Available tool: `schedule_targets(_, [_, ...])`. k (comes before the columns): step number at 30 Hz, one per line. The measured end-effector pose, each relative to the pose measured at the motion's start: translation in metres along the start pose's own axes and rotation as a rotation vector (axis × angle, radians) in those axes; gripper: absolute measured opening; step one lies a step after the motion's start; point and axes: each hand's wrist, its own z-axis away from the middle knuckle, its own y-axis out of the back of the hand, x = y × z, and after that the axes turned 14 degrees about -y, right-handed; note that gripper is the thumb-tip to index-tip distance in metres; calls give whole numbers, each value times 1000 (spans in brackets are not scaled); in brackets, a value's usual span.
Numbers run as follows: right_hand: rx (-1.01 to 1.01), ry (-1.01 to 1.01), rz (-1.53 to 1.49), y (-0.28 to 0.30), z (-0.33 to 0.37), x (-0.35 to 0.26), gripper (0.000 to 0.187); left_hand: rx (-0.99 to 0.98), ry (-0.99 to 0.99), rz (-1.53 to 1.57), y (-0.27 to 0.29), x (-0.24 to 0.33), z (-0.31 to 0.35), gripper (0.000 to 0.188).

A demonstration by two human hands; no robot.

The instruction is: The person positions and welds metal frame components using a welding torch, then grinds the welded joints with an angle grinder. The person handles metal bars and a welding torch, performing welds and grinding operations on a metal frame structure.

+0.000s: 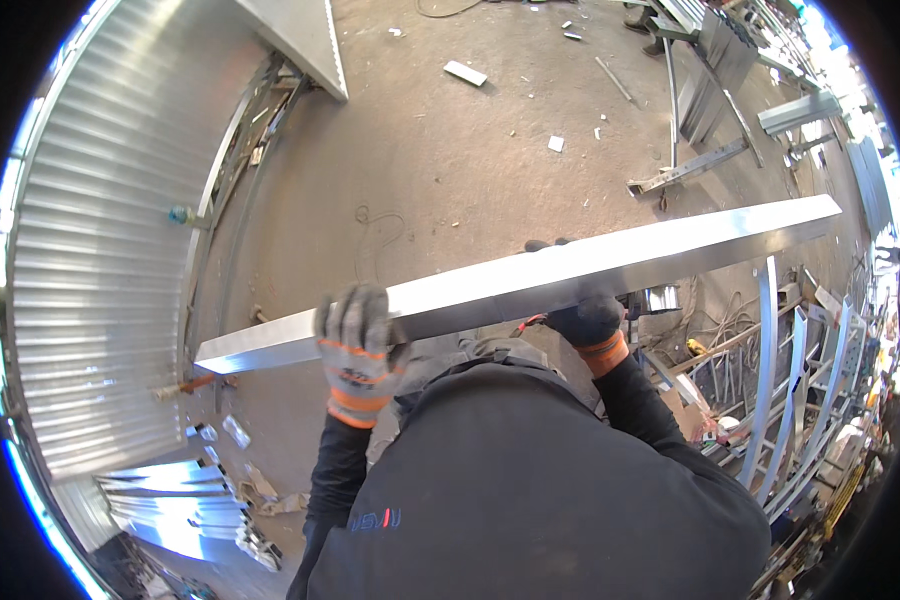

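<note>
A long, shiny metal channel (530, 275) is held across in front of my body, its right end farther away and higher in the picture than its left. My left hand (358, 335), in a grey glove with orange bands, lies over its left part with the fingers bent over the near face. Under the right half, my right hand (590, 325) grips it in a dark glove with an orange cuff. Some of that hand's fingertips show past the far edge, while the palm is hidden by the metal.
A corrugated metal sheet (110, 240) stands along the left. Stacked shiny profiles (175, 510) lie at the lower left. To the right are upright metal strips (765, 380), a metal frame (695, 165) and a yellow-handled tool (696, 347). Scraps like a white offcut (465, 73) litter the dirt floor.
</note>
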Motion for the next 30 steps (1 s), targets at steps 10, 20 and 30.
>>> schedule_targets(10, [127, 527, -735, 40, -86, -142, 73, -230, 31, 640, -240, -179, -78, 61])
schedule_targets(20, [803, 472, 753, -56, -267, -140, 53, -334, -253, 971, -329, -242, -236, 91])
schedule_targets(30, [773, 593, 303, -45, -300, -108, 82, -43, -535, 943, -310, -220, -309, 67])
